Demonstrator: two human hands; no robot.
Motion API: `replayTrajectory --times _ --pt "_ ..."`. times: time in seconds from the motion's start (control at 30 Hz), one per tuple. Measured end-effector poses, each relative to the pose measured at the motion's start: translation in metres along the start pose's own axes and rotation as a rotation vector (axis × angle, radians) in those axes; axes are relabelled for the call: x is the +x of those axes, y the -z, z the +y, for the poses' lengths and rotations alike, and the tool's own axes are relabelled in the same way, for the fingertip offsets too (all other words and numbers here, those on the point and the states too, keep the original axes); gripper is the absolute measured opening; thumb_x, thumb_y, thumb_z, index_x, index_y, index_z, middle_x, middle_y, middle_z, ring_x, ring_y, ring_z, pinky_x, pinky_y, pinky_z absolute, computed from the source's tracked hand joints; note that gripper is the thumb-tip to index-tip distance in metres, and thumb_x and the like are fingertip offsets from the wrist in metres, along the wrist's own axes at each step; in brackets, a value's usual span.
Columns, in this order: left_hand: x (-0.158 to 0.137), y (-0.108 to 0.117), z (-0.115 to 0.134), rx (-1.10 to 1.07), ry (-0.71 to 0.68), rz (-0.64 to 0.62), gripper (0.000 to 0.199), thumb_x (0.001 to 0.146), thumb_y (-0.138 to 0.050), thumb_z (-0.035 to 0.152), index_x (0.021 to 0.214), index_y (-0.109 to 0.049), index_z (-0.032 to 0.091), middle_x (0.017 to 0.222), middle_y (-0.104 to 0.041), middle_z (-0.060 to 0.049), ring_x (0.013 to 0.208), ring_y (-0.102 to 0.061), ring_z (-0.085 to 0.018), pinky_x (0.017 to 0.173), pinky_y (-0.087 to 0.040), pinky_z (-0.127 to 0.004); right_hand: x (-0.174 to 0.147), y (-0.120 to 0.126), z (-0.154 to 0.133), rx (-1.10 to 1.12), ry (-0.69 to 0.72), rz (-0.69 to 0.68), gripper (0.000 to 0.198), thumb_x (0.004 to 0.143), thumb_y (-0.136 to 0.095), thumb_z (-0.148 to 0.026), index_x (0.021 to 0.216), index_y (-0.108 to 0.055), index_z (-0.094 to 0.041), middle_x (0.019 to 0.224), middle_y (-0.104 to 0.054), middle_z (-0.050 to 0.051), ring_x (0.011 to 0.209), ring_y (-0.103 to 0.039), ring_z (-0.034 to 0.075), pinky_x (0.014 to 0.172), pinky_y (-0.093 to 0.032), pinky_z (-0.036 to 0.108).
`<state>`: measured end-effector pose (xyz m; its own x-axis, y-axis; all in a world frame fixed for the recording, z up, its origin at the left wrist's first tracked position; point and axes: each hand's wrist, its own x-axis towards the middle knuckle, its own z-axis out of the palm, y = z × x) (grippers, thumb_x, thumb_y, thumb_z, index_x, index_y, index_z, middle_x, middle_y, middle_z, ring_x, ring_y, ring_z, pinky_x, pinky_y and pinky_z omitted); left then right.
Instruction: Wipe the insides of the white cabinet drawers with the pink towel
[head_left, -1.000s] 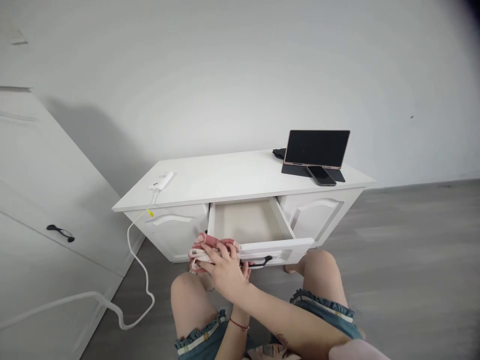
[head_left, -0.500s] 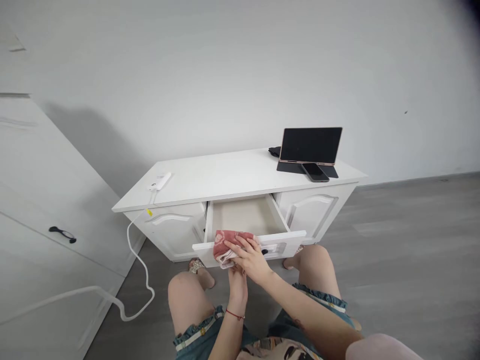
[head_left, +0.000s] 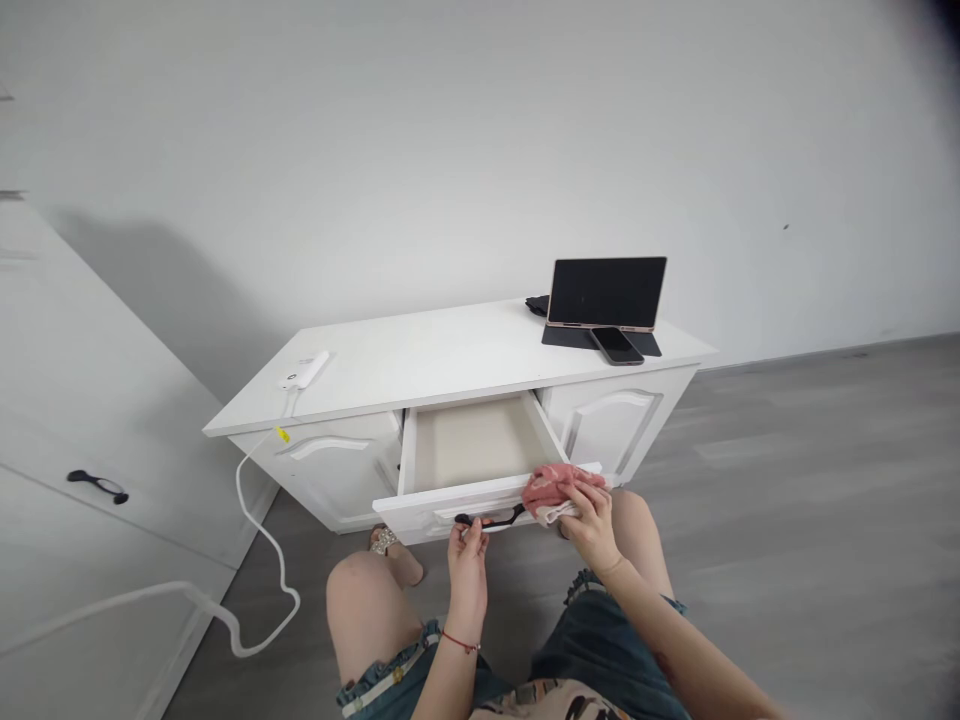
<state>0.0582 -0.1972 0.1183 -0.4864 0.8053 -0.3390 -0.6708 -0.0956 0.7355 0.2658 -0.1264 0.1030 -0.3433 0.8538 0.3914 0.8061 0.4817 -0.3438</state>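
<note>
Open drawer [head_left: 476, 445], right grip [head_left: 594, 528] holding pink cloth [head_left: 553, 484], left grip [head_left: 468, 558] on black handle [head_left: 507, 519]

Head view, forward and down
From above the knees [head_left: 365, 590], near, facing the front edge of the cabinet [head_left: 420, 360], both its front corners in view

Legible txt, nos. and brands: none. Yellow label [head_left: 282, 434] fitted on white cable [head_left: 271, 545], just below front L edge of cabinet top [head_left: 420, 360]; too small to read. Small dark round mark [head_left: 292, 377] on white elec. device [head_left: 309, 369], L end of cabinet top; too small to ID as logo or symbol. Tablet [head_left: 606, 292], R end: screen dark, w/o readable txt. Smartphone [head_left: 616, 346], in front of same: ditto. Dark print on shirt [head_left: 536, 694], bottom edge of view: partly cut off, unreadable.
</note>
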Motion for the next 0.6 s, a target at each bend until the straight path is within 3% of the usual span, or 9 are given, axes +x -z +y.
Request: replayTrajectory --times 0.13,0.27,0.37,0.5,0.6 --pt "0.001 0.002 -0.002 -0.008 -0.003 -0.007 0.034 0.057 -0.084 0.031 0.076 -0.058 0.018 0.078 -0.067 0.000 0.078 -0.065 -0.013 0.072 -0.046 -0.024 -0.008 -0.012 0.001 0.083 -0.088 0.337 0.034 0.086 -0.046 -0.017 0.058 -0.063 -0.024 0.111 -0.056 0.010 0.120 -0.039 0.030 0.103 -0.036 0.052" --pt "0.003 0.003 -0.004 -0.012 0.010 -0.020 0.035 0.058 -0.084 0.031 0.078 -0.059 0.018 0.080 -0.068 -0.002 0.079 -0.065 -0.013 0.073 -0.046 -0.024 -0.015 -0.036 -0.006 0.217 -0.206 0.577 0.024 0.084 -0.043 -0.019 0.080 -0.067 -0.019 0.114 -0.045 0.013 0.113 -0.043 0.030 0.094 -0.043 0.053" --pt "0.003 0.004 -0.005 -0.028 0.016 -0.013 0.036 0.057 -0.084 0.031 0.078 -0.058 0.019 0.080 -0.069 -0.002 0.079 -0.065 -0.013 0.072 -0.046 -0.025 -0.022 -0.058 -0.017 0.350 -0.327 0.590 0.022 0.082 -0.045 -0.023 0.085 -0.065 -0.016 0.114 -0.042 0.013 0.109 -0.046 0.028 0.094 -0.042 0.053" --pt "0.001 0.004 -0.005 -0.047 0.024 -0.014 0.034 0.058 -0.084 0.030 0.075 -0.056 0.019 0.079 -0.068 -0.002 0.078 -0.065 -0.013 0.072 -0.046 -0.026 -0.026 -0.082 -0.045 0.548 -0.522 0.534 0.030 0.076 -0.051 -0.031 0.099 -0.059 -0.013 0.128 -0.037 0.019 0.123 -0.039 0.035 0.102 -0.033 0.056" --pt "-0.001 0.003 -0.004 -0.053 0.025 -0.001 0.032 0.059 -0.083 0.030 0.074 -0.057 0.019 0.078 -0.067 -0.001 0.074 -0.064 -0.012 0.071 -0.047 -0.025 -0.022 -0.096 -0.071 0.785 -0.642 0.528 0.038 0.073 -0.053 -0.037 0.104 -0.053 -0.015 0.120 -0.048 0.019 0.119 -0.043 0.035 0.097 -0.039 0.052"
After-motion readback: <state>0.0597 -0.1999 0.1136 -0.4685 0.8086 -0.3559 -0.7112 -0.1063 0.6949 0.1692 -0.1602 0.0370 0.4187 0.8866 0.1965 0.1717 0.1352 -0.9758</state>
